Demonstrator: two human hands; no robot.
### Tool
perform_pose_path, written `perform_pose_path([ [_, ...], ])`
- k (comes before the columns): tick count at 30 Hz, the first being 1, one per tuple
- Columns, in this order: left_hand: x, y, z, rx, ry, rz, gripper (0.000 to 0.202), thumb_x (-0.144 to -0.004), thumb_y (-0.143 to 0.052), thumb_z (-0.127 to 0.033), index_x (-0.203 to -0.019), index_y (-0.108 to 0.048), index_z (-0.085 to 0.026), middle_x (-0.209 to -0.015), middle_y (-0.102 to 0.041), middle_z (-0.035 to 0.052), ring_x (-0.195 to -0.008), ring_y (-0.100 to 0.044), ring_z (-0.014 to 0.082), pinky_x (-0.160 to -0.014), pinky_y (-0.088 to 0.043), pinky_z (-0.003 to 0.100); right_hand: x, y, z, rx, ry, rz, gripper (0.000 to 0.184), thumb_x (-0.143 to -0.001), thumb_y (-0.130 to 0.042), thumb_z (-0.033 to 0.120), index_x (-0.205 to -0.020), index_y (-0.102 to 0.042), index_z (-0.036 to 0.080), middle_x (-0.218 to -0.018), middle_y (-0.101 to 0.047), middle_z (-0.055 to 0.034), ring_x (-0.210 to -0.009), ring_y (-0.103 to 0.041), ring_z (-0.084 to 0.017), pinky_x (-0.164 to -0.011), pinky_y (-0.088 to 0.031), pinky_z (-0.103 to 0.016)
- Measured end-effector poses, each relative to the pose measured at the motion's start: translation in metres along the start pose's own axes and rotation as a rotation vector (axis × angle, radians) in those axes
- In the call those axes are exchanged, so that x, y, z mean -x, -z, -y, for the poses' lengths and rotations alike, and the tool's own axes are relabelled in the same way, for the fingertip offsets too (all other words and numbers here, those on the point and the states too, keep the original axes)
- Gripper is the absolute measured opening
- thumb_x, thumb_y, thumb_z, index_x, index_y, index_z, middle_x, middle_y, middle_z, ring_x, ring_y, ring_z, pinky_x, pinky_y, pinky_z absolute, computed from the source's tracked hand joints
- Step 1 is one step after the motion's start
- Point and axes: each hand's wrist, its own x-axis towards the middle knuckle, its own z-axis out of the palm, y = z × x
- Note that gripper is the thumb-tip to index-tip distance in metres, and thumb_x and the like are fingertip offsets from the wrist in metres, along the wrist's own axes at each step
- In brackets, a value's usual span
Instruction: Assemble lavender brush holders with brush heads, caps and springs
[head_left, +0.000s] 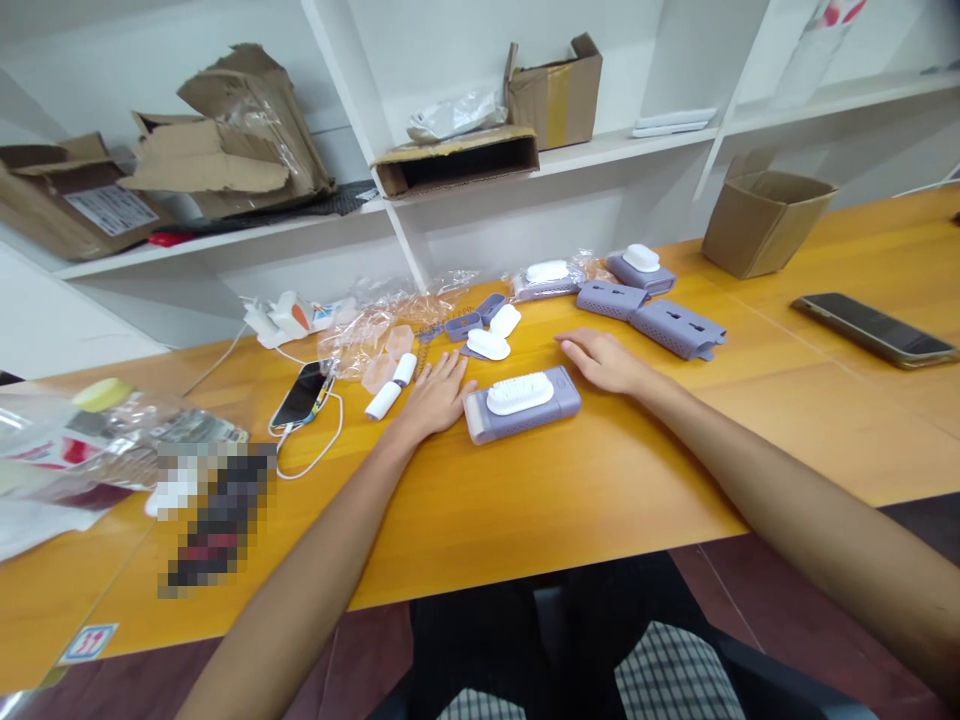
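My left hand [439, 394] lies flat on the table, fingers extended, holding nothing. Close to its fingertips are two small white rolls [385, 400] and white oval parts [488, 345]. Between my hands sits a grey-purple plastic case [567, 392], with a white oval brush-like piece [519, 391] lying bristles up on top. My right hand [606, 362] rests palm down beyond the case's right end, fingers stretched out and nothing in them. Past it lie perforated purple shells [679, 330]. Further back are two similar purple cases [643, 274] bearing white oval pieces.
Clear plastic wrap [367, 335] and small purple parts [463, 326] lie behind my left hand. A phone on a white cable [301, 396] is at left, another phone [874, 328] at right. An open carton [766, 220] stands at the back right; shelves hold torn boxes [210, 155].
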Motion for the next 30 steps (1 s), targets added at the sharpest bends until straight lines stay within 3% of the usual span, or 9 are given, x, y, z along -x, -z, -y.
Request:
perform_pose_path([
  [4, 0.002, 0.001, -0.005, -0.022, 0.024, 0.035, 0.074, -0.110, -0.028, -0.055, -0.169, -0.033, -0.010, -0.179, -0.020, 0.0188, -0.169, -0.015, 0.0346, -0.136, -0.016, 0.059, -0.001, -0.013, -0.008, 0.255, -0.049, 0.148, 0.068, -0.108, -0.032, 0.051, -0.163, -0.047, 0.014, -0.172, -0.044, -0.0159, -0.162, -0.036, -0.039, -0.133, -0.026, -0.063],
  [8, 0.002, 0.001, -0.006, -0.023, 0.027, 0.031, 0.076, -0.110, -0.028, -0.056, -0.169, -0.031, -0.008, -0.179, -0.019, 0.0206, -0.169, -0.015, 0.0340, -0.137, -0.014, 0.057, 0.000, -0.018, -0.006, 0.324, -0.056, 0.241, 0.075, -0.109, -0.025, 0.055, -0.169, -0.035, 0.011, -0.178, -0.027, -0.0186, -0.167, -0.020, -0.039, -0.133, -0.013, -0.071],
  [12, 0.001, -0.001, -0.005, -0.023, 0.023, 0.026, 0.078, -0.110, -0.028, -0.059, -0.169, -0.031, -0.008, -0.179, -0.019, 0.0214, -0.169, -0.016, 0.0343, -0.137, -0.015, 0.058, 0.000, -0.018, -0.006, 0.337, -0.048, 0.255, 0.077, -0.109, -0.022, 0.054, -0.170, -0.032, 0.008, -0.178, -0.024, -0.0213, -0.168, -0.019, -0.038, -0.133, -0.011, -0.071],
  [17, 0.000, -0.003, -0.002, -0.008, 0.015, 0.012, 0.077, -0.109, -0.030, -0.060, -0.168, -0.033, -0.010, -0.179, -0.021, 0.0206, -0.169, -0.017, 0.0352, -0.136, -0.017, 0.059, -0.001, -0.019, -0.010, 0.321, -0.060, 0.240, 0.076, -0.109, -0.021, 0.058, -0.172, -0.031, 0.016, -0.179, -0.025, -0.0173, -0.168, -0.020, -0.036, -0.134, -0.015, -0.070],
  [30, 0.000, -0.002, -0.002, -0.020, 0.011, 0.029, 0.079, -0.110, -0.026, -0.060, -0.169, -0.030, -0.009, -0.179, -0.019, 0.0208, -0.169, -0.015, 0.0346, -0.136, -0.014, 0.059, -0.003, -0.020, -0.006, 0.324, -0.152, 0.207, 0.077, -0.109, -0.022, 0.057, -0.169, -0.034, 0.011, -0.178, -0.026, -0.0205, -0.168, -0.019, -0.038, -0.133, -0.016, -0.070],
])
